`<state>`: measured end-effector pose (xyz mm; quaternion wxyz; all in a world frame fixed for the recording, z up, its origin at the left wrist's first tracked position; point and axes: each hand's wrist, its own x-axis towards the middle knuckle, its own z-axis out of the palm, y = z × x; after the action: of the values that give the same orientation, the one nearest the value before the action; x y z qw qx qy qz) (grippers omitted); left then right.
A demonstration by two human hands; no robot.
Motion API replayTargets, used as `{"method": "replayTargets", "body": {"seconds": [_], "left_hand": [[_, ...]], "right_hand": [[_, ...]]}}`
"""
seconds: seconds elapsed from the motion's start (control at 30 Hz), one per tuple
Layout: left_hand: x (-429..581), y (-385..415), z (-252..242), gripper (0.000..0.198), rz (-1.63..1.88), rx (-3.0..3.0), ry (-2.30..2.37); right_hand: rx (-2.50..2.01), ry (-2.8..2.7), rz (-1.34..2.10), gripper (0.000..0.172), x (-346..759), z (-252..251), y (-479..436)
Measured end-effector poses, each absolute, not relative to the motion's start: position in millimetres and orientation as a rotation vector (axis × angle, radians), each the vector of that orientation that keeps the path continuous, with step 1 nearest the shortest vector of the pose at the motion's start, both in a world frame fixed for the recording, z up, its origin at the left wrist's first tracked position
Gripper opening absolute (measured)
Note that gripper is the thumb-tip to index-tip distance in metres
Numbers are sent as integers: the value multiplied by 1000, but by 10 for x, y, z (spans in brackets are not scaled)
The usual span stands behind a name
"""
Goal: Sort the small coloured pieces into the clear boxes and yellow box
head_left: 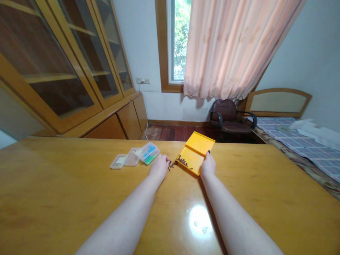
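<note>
My right hand (209, 165) grips the right edge of an open yellow plastic case (196, 158), tilted so that its left side is lower. Small dark brown pieces (183, 161) have gathered along the case's lower left edge. A few more brown pieces (171, 166) lie on the table just left of it. My left hand (159, 165) rests beside these loose pieces with its fingers curled in; whatever they hold is too small to make out. Behind that hand sit clear plastic boxes with blue pieces (149, 150) and green pieces (151, 158).
Two more clear plastic containers, one frosted (132, 157) and one with a pale content (119, 162), lie at the left on the wooden table (66, 198). Past its far edge stand a brown armchair (225, 115), a bed (297, 138) and a glass-door cabinet (71, 71).
</note>
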<state>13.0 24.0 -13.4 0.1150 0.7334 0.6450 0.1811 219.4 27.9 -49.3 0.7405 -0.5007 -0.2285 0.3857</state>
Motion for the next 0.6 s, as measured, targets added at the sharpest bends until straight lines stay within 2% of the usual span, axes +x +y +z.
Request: {"method": "replayTargets", "body": {"seconds": [0.37,0.5,0.6], "left_hand": [[189,175,-59,14,316,2214,1966],[192,175,-27,14,561,2163,1941],[213,134,28,14,825,2218,1751]], "right_hand": [[-1125,-515,843,39,2176,-472,262],[-1121,-496,870,38,2159,-455,261],[-1140,-516,890,35,2149,-424,250]]}}
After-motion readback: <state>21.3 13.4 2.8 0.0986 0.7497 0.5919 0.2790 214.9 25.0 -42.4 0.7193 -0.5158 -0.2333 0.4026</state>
